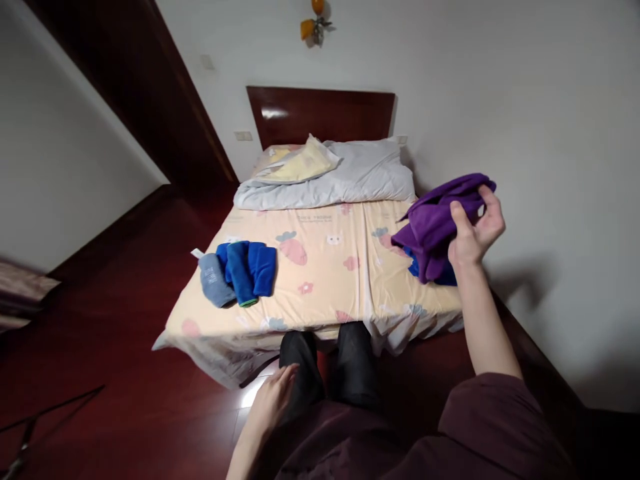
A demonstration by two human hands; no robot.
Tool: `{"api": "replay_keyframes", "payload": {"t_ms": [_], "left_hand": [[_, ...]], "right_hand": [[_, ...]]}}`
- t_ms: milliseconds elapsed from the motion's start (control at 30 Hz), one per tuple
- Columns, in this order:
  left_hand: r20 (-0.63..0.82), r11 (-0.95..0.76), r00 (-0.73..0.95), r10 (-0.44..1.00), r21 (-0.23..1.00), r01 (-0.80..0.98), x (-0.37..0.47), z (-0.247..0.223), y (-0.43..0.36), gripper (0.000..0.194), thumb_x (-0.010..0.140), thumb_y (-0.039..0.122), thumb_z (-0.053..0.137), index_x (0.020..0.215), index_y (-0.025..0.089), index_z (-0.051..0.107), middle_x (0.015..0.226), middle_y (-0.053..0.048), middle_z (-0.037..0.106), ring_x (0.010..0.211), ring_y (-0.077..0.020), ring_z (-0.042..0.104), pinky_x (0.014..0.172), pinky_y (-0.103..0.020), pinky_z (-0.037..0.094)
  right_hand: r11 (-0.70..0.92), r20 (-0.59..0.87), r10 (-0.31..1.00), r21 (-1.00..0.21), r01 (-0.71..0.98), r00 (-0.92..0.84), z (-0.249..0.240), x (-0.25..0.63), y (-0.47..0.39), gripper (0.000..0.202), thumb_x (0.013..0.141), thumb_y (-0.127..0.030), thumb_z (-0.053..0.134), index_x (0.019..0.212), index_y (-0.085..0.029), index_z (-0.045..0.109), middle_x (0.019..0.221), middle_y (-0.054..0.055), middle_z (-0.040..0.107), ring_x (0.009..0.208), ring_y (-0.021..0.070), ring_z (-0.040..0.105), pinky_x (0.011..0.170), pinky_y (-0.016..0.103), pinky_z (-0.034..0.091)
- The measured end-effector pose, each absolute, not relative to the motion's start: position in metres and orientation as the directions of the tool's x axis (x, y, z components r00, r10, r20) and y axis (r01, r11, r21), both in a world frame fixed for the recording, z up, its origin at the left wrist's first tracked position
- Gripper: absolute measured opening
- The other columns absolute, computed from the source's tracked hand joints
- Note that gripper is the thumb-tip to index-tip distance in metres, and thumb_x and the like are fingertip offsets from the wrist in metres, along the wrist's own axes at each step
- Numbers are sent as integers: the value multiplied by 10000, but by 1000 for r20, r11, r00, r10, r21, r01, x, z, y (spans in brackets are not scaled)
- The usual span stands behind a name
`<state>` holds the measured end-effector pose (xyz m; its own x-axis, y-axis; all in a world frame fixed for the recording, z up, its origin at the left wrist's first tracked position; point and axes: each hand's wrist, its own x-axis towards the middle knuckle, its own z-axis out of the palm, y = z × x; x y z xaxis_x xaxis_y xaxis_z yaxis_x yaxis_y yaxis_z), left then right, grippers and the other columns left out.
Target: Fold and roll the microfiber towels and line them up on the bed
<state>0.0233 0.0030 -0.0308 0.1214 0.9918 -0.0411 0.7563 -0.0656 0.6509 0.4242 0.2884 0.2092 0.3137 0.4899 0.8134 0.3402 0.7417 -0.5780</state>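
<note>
A crumpled purple cloth, perhaps a towel, hangs from my right hand above the right side of the bed. My thumb and fingers are closed on its edge. Partly hidden beneath it lies a blue cloth. My left hand rests low by my thigh, holding nothing, its fingers stretched out and slightly apart. On the left part of the bed sit several folded cloths: a grey-blue one with a white tag, and blue ones overlapping beside it.
The bed has a sheet with a carrot pattern. A grey quilt and a yellow pillow or cloth lie near the dark headboard. A wall stands close on the right. A thin dark stand is at the lower left.
</note>
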Motion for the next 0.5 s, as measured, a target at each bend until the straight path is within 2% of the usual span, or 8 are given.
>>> {"api": "replay_keyframes", "payload": {"t_ms": [100,167,233,300,367,433,500], "left_hand": [[109,-141,90,990,719,680,33,-11,15,355,1043,302,415,1293,249,662,1191,-120,731,1095,-249,714,972,-391,576],[221,-213,65,973,759,615,42,5,25,380,1048,318,430,1374,255,615,1311,-122,682,1220,-247,663,1064,-413,544],[300,-268,37,953,782,564,51,18,35,418,1042,326,481,1450,267,551,1438,-121,604,1353,-251,580,1161,-445,480],[322,-299,52,945,792,533,60,24,44,496,1026,339,541,1514,276,481,1542,-125,512,1448,-260,488,1228,-479,409],[288,-320,144,947,798,511,67,23,51,558,1005,342,584,1541,265,449,1575,-136,474,1474,-270,455,1250,-495,380],[228,-338,273,935,809,481,74,17,55,543,993,333,602,1514,236,485,1538,-148,512,1440,-276,491,1239,-484,399],[183,-337,351,918,828,449,81,9,55,484,989,329,607,1453,205,546,1478,-155,562,1385,-275,541,1212,-456,434]], "right_hand": [[671,698,636,-711,212,329,188,387,242,466,828,-300,830,1240,-132,694,1153,132,727,1028,227,702,1006,395,555],[585,613,775,-788,192,157,164,366,208,335,791,-242,819,1105,-152,748,1021,85,761,900,190,708,902,341,583],[490,479,872,-851,190,-105,139,347,174,256,786,-263,802,1025,-179,770,977,70,775,855,190,712,820,316,598],[394,320,884,-902,174,-340,118,331,145,181,826,-288,754,982,-202,786,952,68,782,834,195,725,776,304,607],[329,213,844,-930,163,-492,103,320,123,155,860,-290,720,972,-218,799,958,69,785,861,200,739,812,305,611],[287,156,819,-945,159,-552,94,316,111,157,883,-300,706,982,-230,806,981,73,784,920,210,745,876,317,605],[242,123,839,-957,161,-530,88,317,109,168,890,-331,711,991,-235,805,1004,79,779,951,221,741,893,325,601]]}}
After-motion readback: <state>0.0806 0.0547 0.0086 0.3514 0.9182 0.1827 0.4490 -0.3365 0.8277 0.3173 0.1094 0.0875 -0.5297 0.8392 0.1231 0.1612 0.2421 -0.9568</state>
